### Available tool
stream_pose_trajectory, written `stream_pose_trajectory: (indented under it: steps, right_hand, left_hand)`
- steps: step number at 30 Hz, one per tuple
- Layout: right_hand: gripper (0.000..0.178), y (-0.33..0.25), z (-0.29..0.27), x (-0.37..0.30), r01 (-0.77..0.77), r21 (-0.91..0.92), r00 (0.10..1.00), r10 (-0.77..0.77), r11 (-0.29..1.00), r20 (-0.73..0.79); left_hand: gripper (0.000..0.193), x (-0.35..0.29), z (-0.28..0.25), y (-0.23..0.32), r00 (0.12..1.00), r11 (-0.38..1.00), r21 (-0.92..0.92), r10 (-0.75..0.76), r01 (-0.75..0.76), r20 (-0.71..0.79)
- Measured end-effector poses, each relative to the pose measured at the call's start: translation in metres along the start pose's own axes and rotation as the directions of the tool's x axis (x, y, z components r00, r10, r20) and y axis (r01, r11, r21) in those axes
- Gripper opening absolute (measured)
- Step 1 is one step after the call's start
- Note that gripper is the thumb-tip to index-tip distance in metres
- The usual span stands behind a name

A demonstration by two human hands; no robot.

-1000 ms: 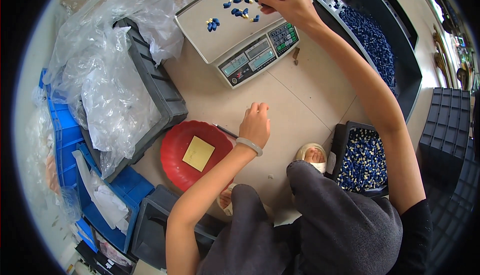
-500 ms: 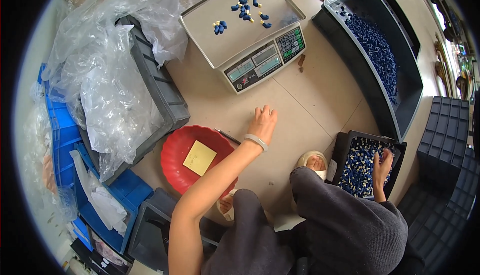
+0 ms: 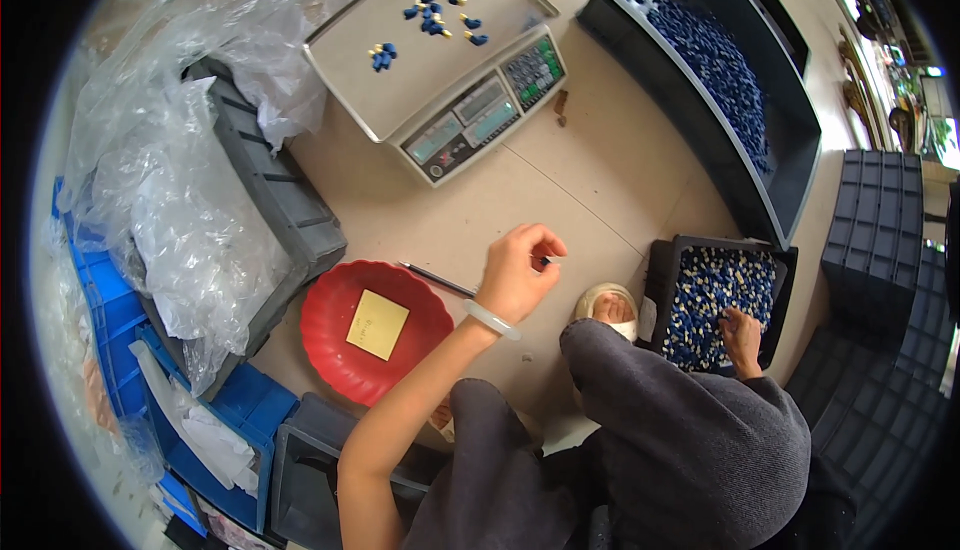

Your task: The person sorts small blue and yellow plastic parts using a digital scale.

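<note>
Digging into the small black bin (image 3: pixel 668 280) by my right knee, my right hand (image 3: pixel 742 335) is buried among the blue-and-cream parts (image 3: pixel 715 295) heaped inside it; its fingers are curled down into the pile, and I cannot tell from here whether they have closed on any piece. My left hand (image 3: pixel 518 275) hovers over the bare tabletop (image 3: pixel 600 180), its thumb and forefinger pinched narrow on what looks like one tiny piece, too small for me to name. Just beside that hand lies a thin dark pen (image 3: pixel 438 279), its far end near the rim of the red dish (image 3: pixel 335 350), which holds a yellow note (image 3: pixel 377 325).

Up ahead sits the weighing scale (image 3: pixel 470 125) with a few loose blue parts (image 3: pixel 435 15) scattered on its metal pan (image 3: pixel 400 60), well apart from both hands. To its right stands the long black tray (image 3: pixel 790 150), heaped with more blue pieces. Crumpled clear plastic bags (image 3: pixel 180 180) spill over a grey crate (image 3: pixel 285 200) on my left.

As I judge it, this is the gathering step: picking pieces out of the small bin to go onto the pan. Next comes a firm pinch on a few pieces, a clean lift out of the bin, then a long forward reach to the scale without spilling any.
</note>
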State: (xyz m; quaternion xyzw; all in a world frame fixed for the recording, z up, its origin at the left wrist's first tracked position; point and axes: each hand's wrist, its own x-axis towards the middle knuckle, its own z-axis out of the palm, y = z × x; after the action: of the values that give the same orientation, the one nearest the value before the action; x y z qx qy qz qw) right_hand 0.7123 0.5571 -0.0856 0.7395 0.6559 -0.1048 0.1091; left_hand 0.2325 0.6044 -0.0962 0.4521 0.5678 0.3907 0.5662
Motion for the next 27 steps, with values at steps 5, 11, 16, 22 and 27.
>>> stream_pose_trajectory:
  steps: [5,11,16,22,27]
  right_hand:
    - [0.023,0.000,-0.008,0.007,-0.068,0.167,0.997,0.074,0.984,-0.034]
    - [0.017,0.011,-0.023,0.010,-0.455,0.890,0.871,0.223,0.027,0.438]
    - [0.028,-0.003,-0.041,0.010,-0.453,0.799,0.846,0.093,-0.394,0.525]
    - [0.042,-0.121,-0.081,0.052,-0.485,0.717,0.872,-0.218,-0.501,0.438]
    - [0.041,-0.282,-0.089,0.143,-0.582,0.708,0.741,-0.619,-0.399,0.261]
  left_hand:
    - [0.016,-0.004,-0.017,-0.010,0.995,0.973,-0.208,-0.100,0.103,0.027]
    - [0.015,0.000,-0.015,-0.001,0.981,0.927,-0.320,-0.180,0.193,0.071]
    - [0.015,0.001,-0.011,0.003,0.980,0.913,-0.359,-0.162,0.192,0.113]
    - [0.018,-0.012,-0.018,-0.004,0.979,0.922,-0.328,-0.186,0.203,0.083]
    - [0.018,-0.010,-0.010,-0.014,0.980,0.941,-0.283,-0.158,0.187,0.120]
